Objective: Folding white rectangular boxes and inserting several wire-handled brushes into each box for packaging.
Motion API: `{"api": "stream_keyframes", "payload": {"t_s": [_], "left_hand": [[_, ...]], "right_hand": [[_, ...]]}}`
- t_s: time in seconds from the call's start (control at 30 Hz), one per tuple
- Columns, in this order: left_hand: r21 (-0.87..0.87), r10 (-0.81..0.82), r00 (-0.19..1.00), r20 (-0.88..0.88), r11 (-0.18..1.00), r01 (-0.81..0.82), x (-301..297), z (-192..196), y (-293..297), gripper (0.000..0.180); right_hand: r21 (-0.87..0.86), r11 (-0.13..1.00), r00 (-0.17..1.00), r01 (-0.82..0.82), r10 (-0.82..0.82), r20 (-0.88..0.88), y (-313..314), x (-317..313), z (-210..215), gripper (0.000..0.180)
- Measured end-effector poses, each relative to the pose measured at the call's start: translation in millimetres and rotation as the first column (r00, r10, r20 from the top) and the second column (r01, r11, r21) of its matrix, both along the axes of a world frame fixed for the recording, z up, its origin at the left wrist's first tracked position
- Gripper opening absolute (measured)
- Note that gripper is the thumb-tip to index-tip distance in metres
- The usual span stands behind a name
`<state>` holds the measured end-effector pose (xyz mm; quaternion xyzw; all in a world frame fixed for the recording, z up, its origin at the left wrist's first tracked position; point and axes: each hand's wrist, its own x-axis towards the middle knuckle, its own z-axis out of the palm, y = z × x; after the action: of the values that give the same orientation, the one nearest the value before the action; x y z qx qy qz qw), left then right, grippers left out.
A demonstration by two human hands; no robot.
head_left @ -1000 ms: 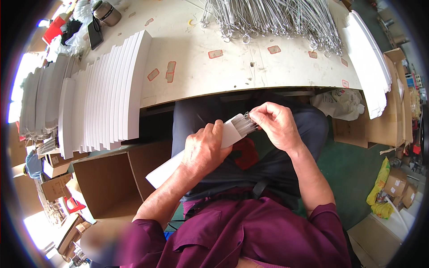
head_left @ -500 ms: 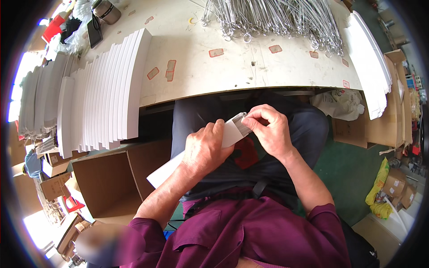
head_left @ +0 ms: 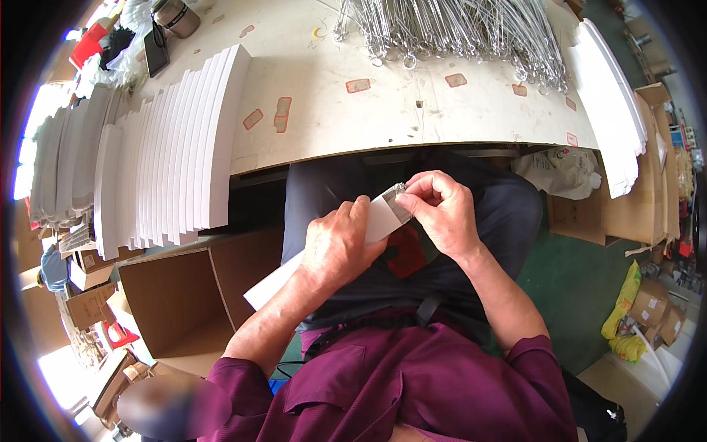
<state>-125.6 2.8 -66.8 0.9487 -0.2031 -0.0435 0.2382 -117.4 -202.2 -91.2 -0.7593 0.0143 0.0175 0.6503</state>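
Note:
A long, narrow white box (head_left: 379, 223) lies slantwise above my lap, gripped around its upper part by my left hand (head_left: 337, 241). Its lower end comes out past my left wrist. At the upper right end a greyish, silvery part (head_left: 398, 204) shows, with a small shiny bit at the tip. There my right hand (head_left: 447, 214) pinches with thumb and forefinger; what sits between those fingertips is too small to make out. On the table beyond lies a heap of thin metal rods with ring ends (head_left: 456, 37), apart from both hands.
White boxes (head_left: 173, 151) stand in a row on the table's left, and more white pieces (head_left: 607, 103) overhang its right edge. An open cardboard box (head_left: 173, 298) is at lower left, another carton (head_left: 641, 173) at right. A metal flask (head_left: 175, 18) and a phone (head_left: 156, 51) lie far left.
Almost nothing differs. My right fingertips have shifted very slightly at the box's end, and the view has moved a touch; both hands keep their places.

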Motion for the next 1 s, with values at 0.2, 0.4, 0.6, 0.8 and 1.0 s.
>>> {"api": "stream_keyframes", "payload": {"t_s": [0.2, 0.4, 0.6, 0.8, 1.0], "left_hand": [[0.01, 0.006, 1.0, -0.026, 1.0, -0.006, -0.3, -0.7, -0.3, 0.051], [0.017, 0.022, 0.999, -0.048, 1.0, -0.022, 1.5, -1.1, -1.8, 0.05], [-0.012, 0.012, 0.999, -0.044, 1.0, -0.012, 1.6, -3.5, -1.8, 0.046], [-0.063, 0.018, 0.995, -0.1, 0.998, -0.024, 1.7, -1.9, 1.9, 0.064], [-0.164, 0.024, 0.976, -0.218, 0.985, -0.061, 6.9, 13.3, 3.6, 0.078]], "right_hand": [[0.071, 0.996, 0.995, 0.049, -0.043, -0.087, 4.9, 0.1, 3.0, 0.021], [-0.07, 0.997, 0.999, 0.035, -0.034, 0.019, 10.3, -3.9, 6.6, 0.019], [-0.173, 0.984, 0.982, 0.031, 0.002, 0.187, 15.9, -12.1, -2.5, 0.01], [-0.072, 0.982, 0.976, -0.172, 0.18, 0.12, 10.2, -19.6, 0.8, 0.026], [0.093, 0.987, 0.991, -0.134, 0.136, -0.016, -0.8, -24.3, 13.3, 0.023]]}}
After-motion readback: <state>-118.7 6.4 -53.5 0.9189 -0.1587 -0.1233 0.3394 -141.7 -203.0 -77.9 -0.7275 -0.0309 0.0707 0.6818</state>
